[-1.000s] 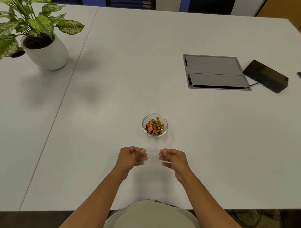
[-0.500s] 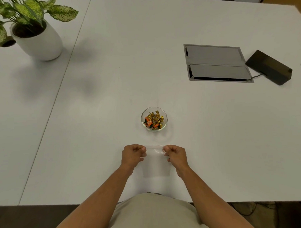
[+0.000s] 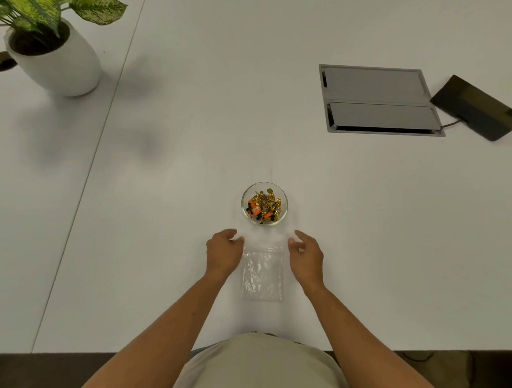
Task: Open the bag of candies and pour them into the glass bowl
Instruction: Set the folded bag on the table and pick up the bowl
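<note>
Candies (image 3: 264, 205) sit in glass bowl (image 3: 281, 193), frame center. Empty clear bag (image 3: 262, 275) lies flat just below it. My left hand (image 3: 223, 254) and right hand (image 3: 306, 257) flank the bag, both released, gripping nothing.

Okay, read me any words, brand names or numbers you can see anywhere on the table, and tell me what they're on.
None can be read.
Candies in the glass bowl: wrappers carry markings, too small and blurred to read.
Clear bag: no print visible.
Black device, white plant pot, grey table hatch: no lettering visible.
</note>
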`<state>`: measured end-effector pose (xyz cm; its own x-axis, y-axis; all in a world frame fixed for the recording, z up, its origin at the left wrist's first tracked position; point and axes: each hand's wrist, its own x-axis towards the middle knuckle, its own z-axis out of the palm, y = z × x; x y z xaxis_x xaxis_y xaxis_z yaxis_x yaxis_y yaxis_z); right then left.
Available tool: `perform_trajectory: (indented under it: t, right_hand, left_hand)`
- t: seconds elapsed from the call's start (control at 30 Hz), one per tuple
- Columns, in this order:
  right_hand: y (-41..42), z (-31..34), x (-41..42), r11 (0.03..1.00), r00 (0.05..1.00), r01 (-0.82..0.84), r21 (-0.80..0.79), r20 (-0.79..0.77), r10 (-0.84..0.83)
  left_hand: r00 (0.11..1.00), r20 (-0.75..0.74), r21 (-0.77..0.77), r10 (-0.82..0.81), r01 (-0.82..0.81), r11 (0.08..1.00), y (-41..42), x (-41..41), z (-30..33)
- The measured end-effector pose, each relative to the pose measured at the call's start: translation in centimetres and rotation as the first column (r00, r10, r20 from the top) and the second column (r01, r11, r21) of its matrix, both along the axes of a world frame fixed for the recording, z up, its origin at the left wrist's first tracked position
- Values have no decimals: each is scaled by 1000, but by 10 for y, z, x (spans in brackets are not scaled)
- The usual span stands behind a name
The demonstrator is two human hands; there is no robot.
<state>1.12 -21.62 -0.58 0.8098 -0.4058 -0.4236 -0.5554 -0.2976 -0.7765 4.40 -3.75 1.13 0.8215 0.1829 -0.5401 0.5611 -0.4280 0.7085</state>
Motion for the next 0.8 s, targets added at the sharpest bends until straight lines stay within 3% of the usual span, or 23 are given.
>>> perform_trajectory:
  t: [0.17,0.27,0.6,0.8]
  right_hand:
    - [-1,2,44,944,991,134,302,-22,-133]
    - [1,3,68,904,986,157,397,-16,-164]
    - [6,-4,102,890,990,125,438,4,-141]
    - [4,-1,175,897,987,129,424,35,-158]
  left_hand:
    - [995,34,-225,90,-80,971,-7,33,11]
    - [993,15,-298,117,-107,948,-10,53,15]
    - [997,44,-286,59,-44,957,-17,88,2]
    - [996,72,-282,56,-34,959,-14,160,-7]
